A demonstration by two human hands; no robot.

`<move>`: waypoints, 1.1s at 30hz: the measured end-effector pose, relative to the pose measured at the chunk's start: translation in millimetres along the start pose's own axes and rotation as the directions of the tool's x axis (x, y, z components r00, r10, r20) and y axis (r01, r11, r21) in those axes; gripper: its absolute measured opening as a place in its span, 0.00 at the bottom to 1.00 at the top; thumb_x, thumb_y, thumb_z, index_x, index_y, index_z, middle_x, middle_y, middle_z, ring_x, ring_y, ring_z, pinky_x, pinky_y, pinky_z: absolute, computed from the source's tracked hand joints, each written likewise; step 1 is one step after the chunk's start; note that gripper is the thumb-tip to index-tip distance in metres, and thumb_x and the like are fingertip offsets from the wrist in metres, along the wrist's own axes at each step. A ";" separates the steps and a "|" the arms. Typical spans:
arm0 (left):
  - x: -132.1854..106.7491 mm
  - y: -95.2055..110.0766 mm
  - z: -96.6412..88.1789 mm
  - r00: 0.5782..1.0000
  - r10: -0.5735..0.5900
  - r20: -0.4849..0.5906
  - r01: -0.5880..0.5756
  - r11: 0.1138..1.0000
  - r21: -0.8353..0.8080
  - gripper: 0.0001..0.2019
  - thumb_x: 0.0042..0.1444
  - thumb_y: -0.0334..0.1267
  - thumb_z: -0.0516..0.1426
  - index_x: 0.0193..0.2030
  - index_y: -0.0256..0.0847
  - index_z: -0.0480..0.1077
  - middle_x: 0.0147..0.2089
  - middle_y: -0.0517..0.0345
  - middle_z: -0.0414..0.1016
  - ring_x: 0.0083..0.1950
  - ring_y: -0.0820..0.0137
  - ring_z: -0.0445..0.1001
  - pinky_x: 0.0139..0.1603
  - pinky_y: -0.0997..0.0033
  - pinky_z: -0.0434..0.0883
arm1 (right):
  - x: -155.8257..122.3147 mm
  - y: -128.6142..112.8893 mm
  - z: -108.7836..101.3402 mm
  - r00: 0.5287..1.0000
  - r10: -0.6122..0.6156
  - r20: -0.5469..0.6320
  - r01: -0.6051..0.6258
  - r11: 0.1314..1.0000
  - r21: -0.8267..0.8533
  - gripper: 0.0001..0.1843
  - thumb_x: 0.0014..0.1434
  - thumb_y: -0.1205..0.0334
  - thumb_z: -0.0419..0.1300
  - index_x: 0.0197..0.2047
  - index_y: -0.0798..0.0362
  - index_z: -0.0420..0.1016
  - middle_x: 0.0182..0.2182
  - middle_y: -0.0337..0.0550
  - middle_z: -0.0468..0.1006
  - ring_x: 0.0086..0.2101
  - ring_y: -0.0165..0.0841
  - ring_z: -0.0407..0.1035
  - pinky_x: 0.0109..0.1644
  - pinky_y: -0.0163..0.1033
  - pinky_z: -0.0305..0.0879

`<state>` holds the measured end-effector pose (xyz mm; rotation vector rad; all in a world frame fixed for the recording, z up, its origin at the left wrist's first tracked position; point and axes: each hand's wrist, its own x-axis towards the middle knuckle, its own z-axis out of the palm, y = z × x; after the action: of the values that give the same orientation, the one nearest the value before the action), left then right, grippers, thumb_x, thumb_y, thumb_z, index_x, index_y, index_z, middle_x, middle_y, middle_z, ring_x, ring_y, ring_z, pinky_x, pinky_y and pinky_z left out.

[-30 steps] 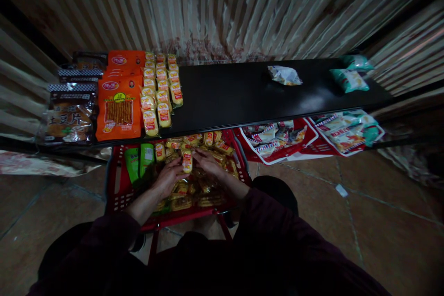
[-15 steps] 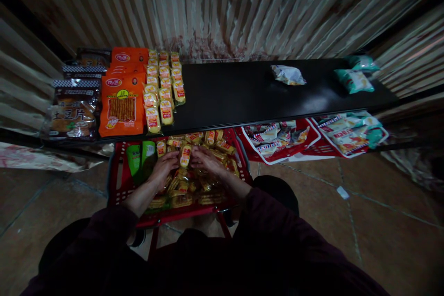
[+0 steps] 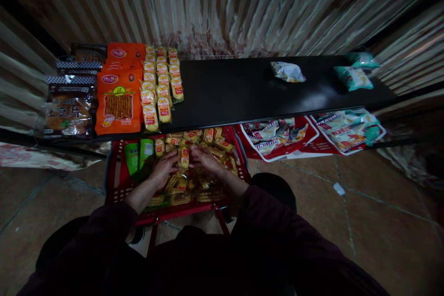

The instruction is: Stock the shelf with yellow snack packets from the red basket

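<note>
Over the red basket (image 3: 118, 180), a small yellow snack packet (image 3: 183, 157) with a red and white label stands upright between my hands. My left hand (image 3: 165, 167) has its fingertips at the packet's left side. On the opposite side, my right hand (image 3: 205, 161) closes in with its fingers on the right edge. Many more yellow snack packets (image 3: 180, 199) fill the basket beneath and around both hands. Two green pouches (image 3: 138, 158) stand at the basket's left end.
Above the basket runs a black shelf (image 3: 225, 92). It carries rows of yellow packets (image 3: 150, 115), orange bags (image 3: 119, 106), dark brown bags (image 3: 67, 111), a white bag (image 3: 287, 72) and teal bags (image 3: 354, 78). Two red baskets (image 3: 305, 145) of bags sit below at right.
The view has shifted slightly. The packet stays between my two hands and its top looks tipped a little differently; its label now shows less plainly.
</note>
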<state>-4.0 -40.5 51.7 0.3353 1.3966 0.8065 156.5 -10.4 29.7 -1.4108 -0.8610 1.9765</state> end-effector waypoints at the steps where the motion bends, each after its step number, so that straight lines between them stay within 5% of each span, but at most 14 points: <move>1: 0.0 1.0 -0.6 0.999 -0.014 0.037 0.014 1.000 0.005 0.16 0.48 0.32 0.59 0.46 0.35 0.71 0.38 0.50 0.78 0.32 0.71 0.74 0.37 0.69 0.69 | -0.5 -0.8 -0.5 1.000 -0.011 0.000 0.011 1.000 -0.007 0.18 0.53 0.46 0.61 0.41 0.49 0.70 0.41 0.42 0.76 0.38 0.34 0.73 0.37 0.40 0.73; 5: 0.0 2.3 -1.9 0.986 -0.025 0.164 0.016 0.998 0.055 0.13 0.45 0.32 0.60 0.40 0.34 0.72 0.33 0.51 0.78 0.28 0.73 0.72 0.34 0.71 0.68 | -0.7 -0.1 -1.3 0.999 -0.038 0.035 0.038 0.999 -0.004 0.22 0.51 0.48 0.63 0.47 0.46 0.69 0.48 0.41 0.73 0.42 0.35 0.71 0.39 0.40 0.74; 10: 3.4 -2.9 -3.3 0.996 0.010 0.093 -0.015 0.998 0.056 0.09 0.45 0.37 0.61 0.34 0.36 0.72 0.33 0.53 0.77 0.28 0.73 0.73 0.33 0.73 0.68 | 2.9 7.5 -1.5 0.997 -0.064 0.049 0.066 0.997 -0.036 0.19 0.48 0.51 0.65 0.42 0.49 0.71 0.39 0.39 0.76 0.35 0.30 0.72 0.38 0.37 0.72; 18: 11.4 1.3 -5.5 0.992 -0.124 0.004 0.124 0.982 -0.141 0.08 0.54 0.40 0.53 0.35 0.37 0.69 0.28 0.54 0.74 0.28 0.68 0.76 0.29 0.72 0.71 | -2.2 -5.0 -4.9 0.961 -0.174 0.214 0.234 0.925 -0.300 0.17 0.48 0.55 0.66 0.42 0.50 0.76 0.39 0.39 0.77 0.40 0.33 0.71 0.51 0.42 0.65; 23: 8.2 2.2 -4.0 0.991 -0.136 -0.004 0.134 0.978 -0.158 0.04 0.53 0.33 0.55 0.35 0.37 0.67 0.26 0.56 0.74 0.24 0.71 0.74 0.28 0.73 0.71 | -5.1 -12.1 -3.6 0.921 -0.214 0.326 0.318 0.895 -0.313 0.18 0.47 0.58 0.66 0.42 0.50 0.76 0.42 0.40 0.76 0.45 0.36 0.69 0.53 0.43 0.63; 33: 1.8 -0.3 -3.7 0.997 -0.053 0.057 0.062 0.984 -0.168 0.10 0.47 0.25 0.56 0.38 0.37 0.66 0.31 0.53 0.77 0.32 0.68 0.79 0.33 0.72 0.72 | 4.3 -3.3 -8.4 0.952 -0.267 0.152 0.299 0.919 -0.257 0.33 0.44 0.65 0.66 0.56 0.46 0.67 0.56 0.41 0.67 0.47 0.36 0.67 0.53 0.42 0.64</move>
<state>-7.5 -40.4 49.5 0.1821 1.2737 0.8568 163.5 -3.5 27.6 -1.2413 -1.3600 1.7767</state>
